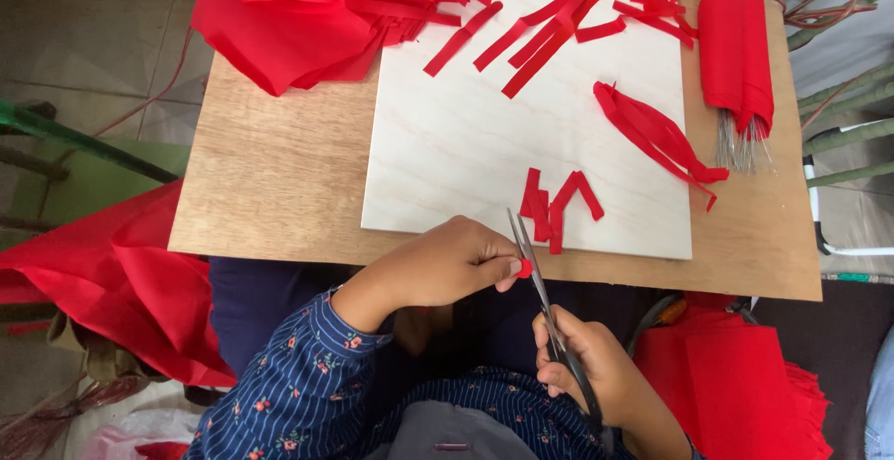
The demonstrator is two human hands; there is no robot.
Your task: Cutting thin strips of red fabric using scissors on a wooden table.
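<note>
Hands first: our left hand (445, 264) pinches a tiny red scrap (524, 268) and our right hand (596, 367) grips open scissors (545, 306) beside it, at the near edge of the wooden table (279, 181), whose white board (466, 134) carries red paper strips (559, 204).

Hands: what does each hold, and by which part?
Left hand pinches a small red paper piece at its edge; right hand grips scissors by the handles.
</note>
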